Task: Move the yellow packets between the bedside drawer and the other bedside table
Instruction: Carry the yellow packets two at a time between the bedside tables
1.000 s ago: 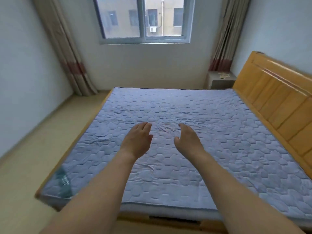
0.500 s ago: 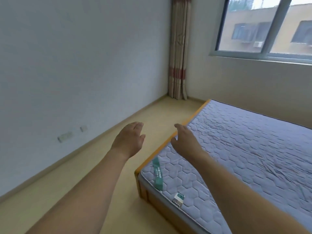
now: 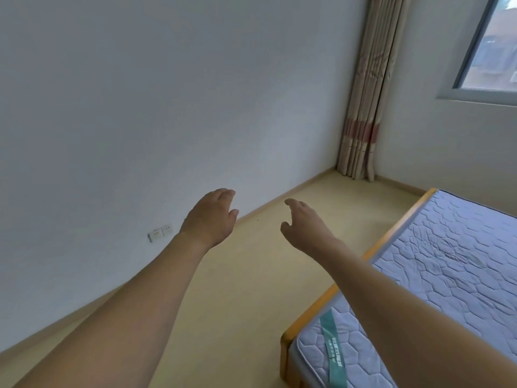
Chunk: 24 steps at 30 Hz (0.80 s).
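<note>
My left hand [image 3: 210, 216] is stretched out in front of me over the floor, fingers loosely relaxed and holding nothing. My right hand [image 3: 305, 224] is held out beside it, also relaxed and holding nothing. Neither a yellow packet, a bedside drawer nor a bedside table is in view.
A bed with a blue quilted mattress [image 3: 453, 264] and a wooden frame [image 3: 391, 233] fills the lower right. Bare pale floor [image 3: 251, 275] runs along the white wall [image 3: 140, 107], which has a wall socket [image 3: 160, 233]. A curtain [image 3: 363, 107] hangs in the corner beside a window [image 3: 492, 51].
My view has swung left, from the whole bed with the far bedside table to the wall and the bed's foot corner. Both hands stay outstretched and hold nothing.
</note>
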Available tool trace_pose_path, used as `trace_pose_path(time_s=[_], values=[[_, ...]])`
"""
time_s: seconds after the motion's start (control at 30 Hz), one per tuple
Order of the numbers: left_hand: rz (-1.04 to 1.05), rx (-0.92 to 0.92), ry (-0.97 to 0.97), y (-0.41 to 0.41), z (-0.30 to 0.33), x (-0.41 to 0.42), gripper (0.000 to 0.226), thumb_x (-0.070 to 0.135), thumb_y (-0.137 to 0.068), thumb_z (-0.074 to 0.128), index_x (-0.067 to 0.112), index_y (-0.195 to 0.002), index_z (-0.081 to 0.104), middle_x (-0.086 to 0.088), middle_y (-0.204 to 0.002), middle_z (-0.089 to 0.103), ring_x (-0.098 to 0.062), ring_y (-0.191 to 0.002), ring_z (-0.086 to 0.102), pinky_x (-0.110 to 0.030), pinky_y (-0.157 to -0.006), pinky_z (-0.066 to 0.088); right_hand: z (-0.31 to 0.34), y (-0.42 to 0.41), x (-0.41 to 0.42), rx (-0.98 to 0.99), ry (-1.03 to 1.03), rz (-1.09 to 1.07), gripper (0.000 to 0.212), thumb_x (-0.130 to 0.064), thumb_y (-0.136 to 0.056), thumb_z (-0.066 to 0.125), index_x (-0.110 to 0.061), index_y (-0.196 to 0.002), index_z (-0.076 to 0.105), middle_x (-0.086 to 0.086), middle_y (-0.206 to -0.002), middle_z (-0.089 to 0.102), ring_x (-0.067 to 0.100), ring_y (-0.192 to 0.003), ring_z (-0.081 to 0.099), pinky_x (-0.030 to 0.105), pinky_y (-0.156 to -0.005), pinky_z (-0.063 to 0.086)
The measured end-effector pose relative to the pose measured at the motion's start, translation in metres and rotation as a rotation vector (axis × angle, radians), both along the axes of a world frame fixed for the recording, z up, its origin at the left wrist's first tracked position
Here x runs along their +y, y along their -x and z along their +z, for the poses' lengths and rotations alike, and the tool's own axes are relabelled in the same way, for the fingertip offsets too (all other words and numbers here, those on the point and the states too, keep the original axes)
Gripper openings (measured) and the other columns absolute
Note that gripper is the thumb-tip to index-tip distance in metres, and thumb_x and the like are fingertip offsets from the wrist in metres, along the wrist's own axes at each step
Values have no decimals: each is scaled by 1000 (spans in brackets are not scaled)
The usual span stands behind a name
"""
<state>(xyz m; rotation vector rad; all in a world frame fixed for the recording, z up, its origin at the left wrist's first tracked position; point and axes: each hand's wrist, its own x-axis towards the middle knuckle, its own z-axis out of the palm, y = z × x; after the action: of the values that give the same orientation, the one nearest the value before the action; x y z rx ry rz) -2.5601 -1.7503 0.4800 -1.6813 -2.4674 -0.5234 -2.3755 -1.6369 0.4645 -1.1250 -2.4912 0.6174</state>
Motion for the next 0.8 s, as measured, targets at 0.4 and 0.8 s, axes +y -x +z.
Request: trace_pose_path(time_s=[0.4, 0.8], values=[[-78, 115, 21, 195, 66, 207, 51, 30, -103, 42, 13, -150, 33, -3, -156, 35, -20, -143, 29, -33, -114, 27, 46, 197, 207, 39, -42, -39, 58, -16, -93, 47, -13, -149, 31, 5, -152, 36, 24, -134, 40, 36, -103, 38], [-192, 130, -21, 387, 88, 454, 51, 30, -102, 42, 12, -150, 32, -4, -155, 34, -22, -142, 31, -35, -112, 29, 63, 379, 423, 44, -119, -150, 57, -17, -94, 49, -11, -148, 33, 7, -149, 39, 23, -131, 43, 33, -102, 37]])
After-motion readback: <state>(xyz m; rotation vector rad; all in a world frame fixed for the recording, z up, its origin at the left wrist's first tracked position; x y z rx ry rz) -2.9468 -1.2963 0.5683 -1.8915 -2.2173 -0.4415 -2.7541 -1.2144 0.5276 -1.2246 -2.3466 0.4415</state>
